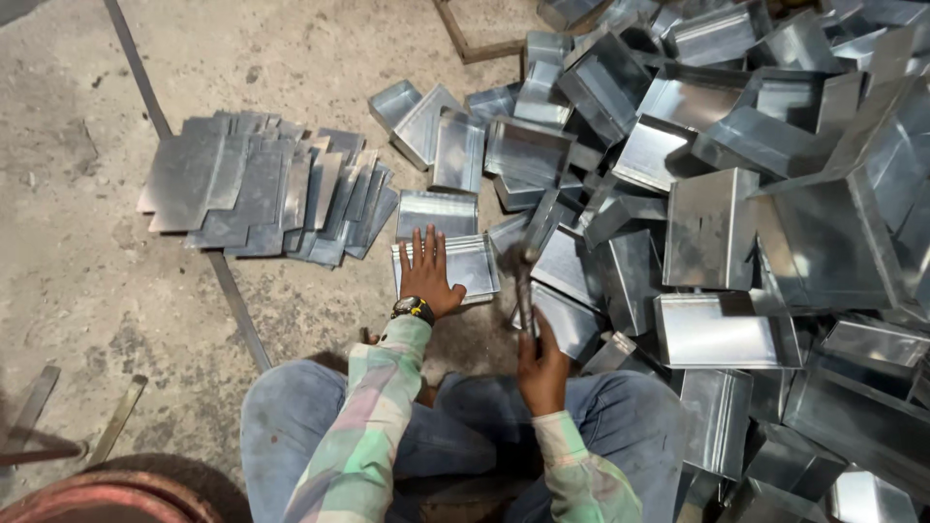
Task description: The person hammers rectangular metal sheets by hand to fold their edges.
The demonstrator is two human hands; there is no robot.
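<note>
The person sits on the concrete floor with knees drawn up. The left hand lies flat, fingers spread wide, pressing down on a shallow metal tray that rests on the floor just ahead of the knees. The right hand is closed around the handle of a hammer, whose blurred head hangs just right of the tray's right edge.

To the left lies a fanned stack of flat sheets, still unbent. To the right and above, a large heap of folded trays spreads across the floor, several touching the one under the left hand. Another tray lies just beyond it.

Judging by the piles, much of the work looks done: the folded heap far outweighs the flat stack. The flat sheets remain to be shaped, and the tray under the hand appears to be mid-way, folded but still being hammered.
</note>
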